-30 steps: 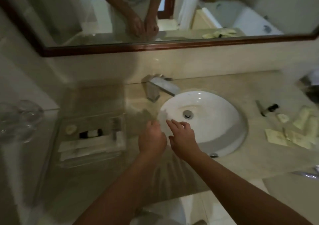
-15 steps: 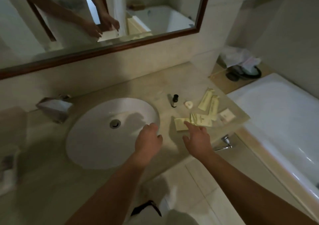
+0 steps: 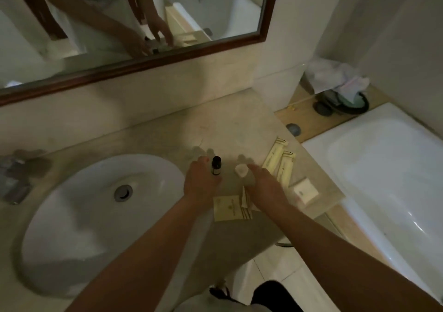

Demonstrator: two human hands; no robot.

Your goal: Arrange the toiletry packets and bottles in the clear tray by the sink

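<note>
Right of the sink (image 3: 100, 216), left hand (image 3: 200, 183) cups the small dark bottle (image 3: 216, 166), seemingly unclenched; right hand (image 3: 263, 187) spreads loose beside flat packets (image 3: 231, 208). Bottle's light, rigid, slippery: pinch its body.

Beige stone surface (image 3: 215, 124): bare between the wall and the toiletries, open to a reach from above.
Small dark glass bottle (image 3: 216, 165): upright, beside the left hand (image 3: 200, 183).
Small white round piece (image 3: 241, 170): at the right hand's (image 3: 263, 187) fingertips.
Two pale yellow tubes (image 3: 279, 160): side by side, crowding the right.
White square packet (image 3: 306, 190): near the surface's right edge.
Flat yellow sachets (image 3: 231, 207): at the front edge, partly under the right wrist.
White oval basin (image 3: 96, 216): sunken, left.
</note>
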